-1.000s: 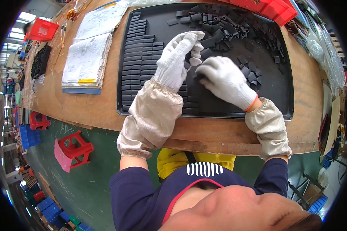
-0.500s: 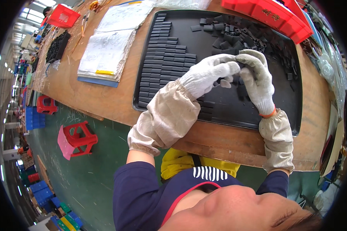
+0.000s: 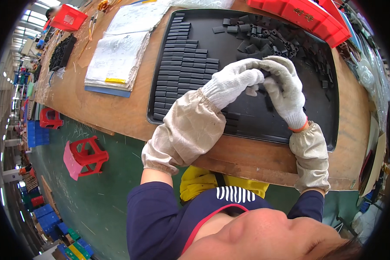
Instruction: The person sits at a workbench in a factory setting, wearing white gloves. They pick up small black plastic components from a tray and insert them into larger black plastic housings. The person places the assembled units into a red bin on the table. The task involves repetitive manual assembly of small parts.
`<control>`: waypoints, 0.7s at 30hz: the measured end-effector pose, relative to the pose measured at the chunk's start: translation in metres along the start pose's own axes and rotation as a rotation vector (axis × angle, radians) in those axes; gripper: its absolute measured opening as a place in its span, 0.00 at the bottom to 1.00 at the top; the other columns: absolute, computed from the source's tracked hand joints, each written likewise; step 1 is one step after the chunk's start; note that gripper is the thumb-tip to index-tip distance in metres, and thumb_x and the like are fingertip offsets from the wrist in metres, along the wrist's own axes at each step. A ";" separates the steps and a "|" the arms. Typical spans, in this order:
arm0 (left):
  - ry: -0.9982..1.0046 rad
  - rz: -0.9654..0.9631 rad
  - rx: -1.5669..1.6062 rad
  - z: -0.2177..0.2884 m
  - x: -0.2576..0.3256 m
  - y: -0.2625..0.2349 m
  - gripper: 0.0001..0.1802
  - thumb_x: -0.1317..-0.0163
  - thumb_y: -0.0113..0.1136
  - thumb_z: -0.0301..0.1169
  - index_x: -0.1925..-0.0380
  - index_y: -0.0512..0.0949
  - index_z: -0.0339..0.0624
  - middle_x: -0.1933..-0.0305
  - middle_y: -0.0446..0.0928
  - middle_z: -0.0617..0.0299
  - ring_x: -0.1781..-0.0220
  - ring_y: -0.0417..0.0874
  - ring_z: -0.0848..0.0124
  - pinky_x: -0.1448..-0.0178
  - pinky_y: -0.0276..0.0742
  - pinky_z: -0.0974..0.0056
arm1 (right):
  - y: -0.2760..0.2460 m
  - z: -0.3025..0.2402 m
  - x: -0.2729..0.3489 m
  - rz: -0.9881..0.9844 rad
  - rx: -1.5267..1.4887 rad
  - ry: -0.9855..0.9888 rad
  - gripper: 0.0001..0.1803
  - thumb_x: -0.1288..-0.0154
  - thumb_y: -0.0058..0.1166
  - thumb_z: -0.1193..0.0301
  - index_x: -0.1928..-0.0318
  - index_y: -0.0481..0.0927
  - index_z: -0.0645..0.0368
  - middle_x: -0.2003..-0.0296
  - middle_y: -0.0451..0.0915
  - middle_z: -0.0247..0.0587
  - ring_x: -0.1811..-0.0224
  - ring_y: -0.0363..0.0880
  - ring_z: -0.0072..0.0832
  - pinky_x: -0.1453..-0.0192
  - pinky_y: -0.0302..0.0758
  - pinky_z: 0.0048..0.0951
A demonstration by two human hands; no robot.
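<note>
Both hands wear white knit gloves and meet over a black tray (image 3: pixel 255 123). My left hand (image 3: pixel 236 82) is closed, its fingertips pressed against the right hand's fingers. My right hand (image 3: pixel 284 82) curls inward with thumb and fingers brought together. A dark bit shows between the fingertips, but gloves hide what it is. Short black tubes (image 3: pixel 177 71) lie in tight, stepped rows on the tray's left side. Beyond my hands, a loose heap of black tubes (image 3: pixel 264 41) spreads toward the right rim. My left forearm covers part of the rows.
Left of the tray lie open paper sheets (image 3: pixel 117 56) on the wooden table (image 3: pixel 242 156). A red bin (image 3: pixel 303 17) overlaps the tray's far right corner. A black box (image 3: pixel 63 52) and another red bin (image 3: pixel 68 18) sit far left. Red stools (image 3: pixel 89 158) stand on the green floor.
Both hands have shifted slightly left, still together at the fingertips. The whole view has also moved a little; the rows and the heap look the same.
</note>
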State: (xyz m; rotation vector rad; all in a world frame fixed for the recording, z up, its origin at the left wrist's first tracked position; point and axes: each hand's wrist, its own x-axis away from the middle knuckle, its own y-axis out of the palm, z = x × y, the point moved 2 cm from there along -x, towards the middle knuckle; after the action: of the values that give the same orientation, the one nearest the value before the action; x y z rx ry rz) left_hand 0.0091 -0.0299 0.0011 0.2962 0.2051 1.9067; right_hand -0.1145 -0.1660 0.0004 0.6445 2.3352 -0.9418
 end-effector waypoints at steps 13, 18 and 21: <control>0.171 0.298 0.311 0.006 -0.008 -0.024 0.26 0.24 0.57 0.44 0.40 0.76 0.31 0.61 0.75 0.65 0.66 0.71 0.80 0.66 0.69 0.76 | 0.021 -0.004 0.011 -0.566 0.198 -0.030 0.14 0.39 0.65 0.65 0.53 0.83 0.54 0.59 0.82 0.42 0.52 0.81 0.45 0.47 0.77 0.43; 0.139 0.267 0.241 0.005 -0.005 -0.019 0.24 0.23 0.56 0.43 0.41 0.79 0.34 0.61 0.77 0.66 0.64 0.73 0.81 0.64 0.73 0.77 | 0.022 -0.003 0.013 -0.661 0.116 0.003 0.14 0.37 0.64 0.64 0.52 0.83 0.54 0.58 0.83 0.43 0.52 0.81 0.45 0.46 0.77 0.43; 0.151 0.214 0.275 0.000 -0.006 -0.023 0.23 0.24 0.57 0.44 0.41 0.80 0.37 0.61 0.78 0.68 0.63 0.74 0.82 0.63 0.73 0.77 | 0.026 -0.001 0.016 -0.712 0.087 0.029 0.13 0.36 0.63 0.65 0.53 0.83 0.55 0.59 0.83 0.43 0.52 0.82 0.44 0.46 0.77 0.42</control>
State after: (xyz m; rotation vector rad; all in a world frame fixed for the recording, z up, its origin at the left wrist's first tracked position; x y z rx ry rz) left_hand 0.0319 -0.0271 -0.0058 0.3699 0.5585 2.1156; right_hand -0.1110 -0.1451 -0.0216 -0.1817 2.5993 -1.3353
